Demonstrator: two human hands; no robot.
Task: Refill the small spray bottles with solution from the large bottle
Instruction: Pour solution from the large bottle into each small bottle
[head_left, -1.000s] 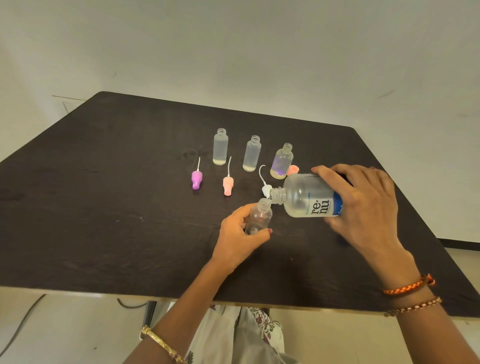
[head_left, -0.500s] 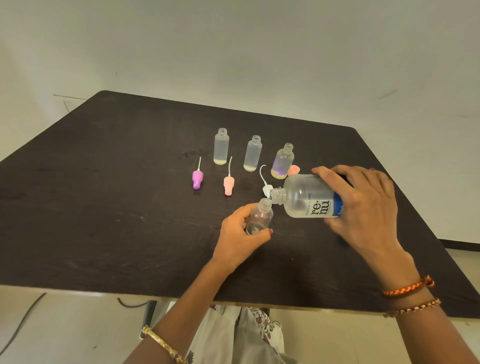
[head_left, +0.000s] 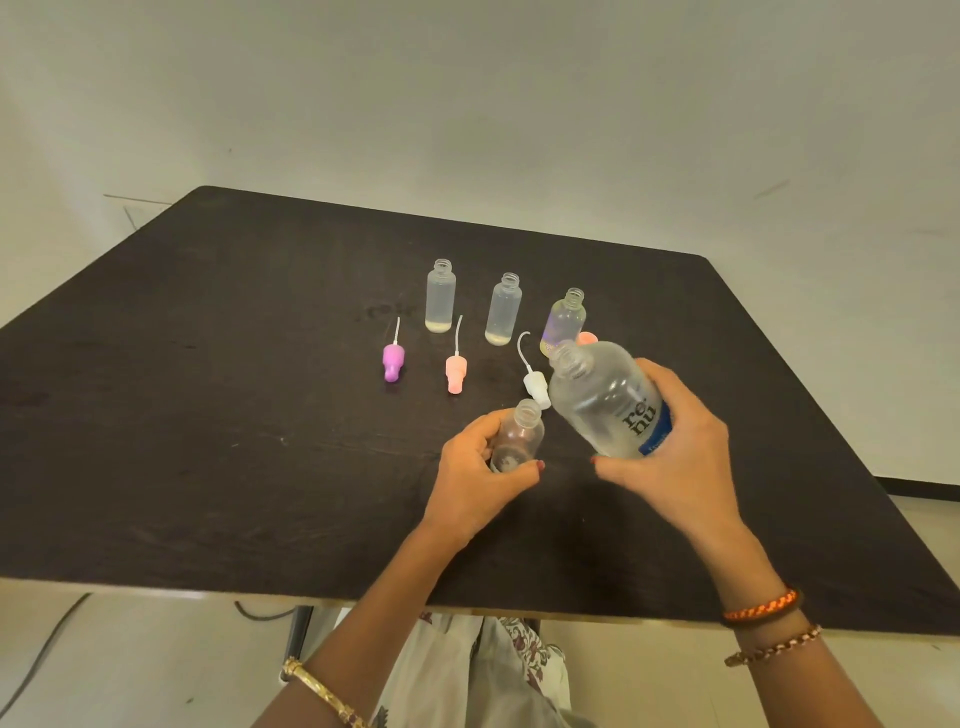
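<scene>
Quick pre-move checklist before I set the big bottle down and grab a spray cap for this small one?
1. Left hand grips the small bottle: ok.
2. Right hand holds the large bottle, mouth tilted up and clear of the small bottle: ok.
3. Fill level in the small bottle: cannot tell, fingers hide it.
4. White spray cap lying within reach beside the small bottle: ok.
5. Bare table near the right hand for setting down: ok.
6. Three other small bottles uncapped and upright: ok.

A dark table (head_left: 208, 415) carries three open small bottles (head_left: 440, 296) near its far edge, three spray caps (head_left: 393, 359) before them.
</scene>
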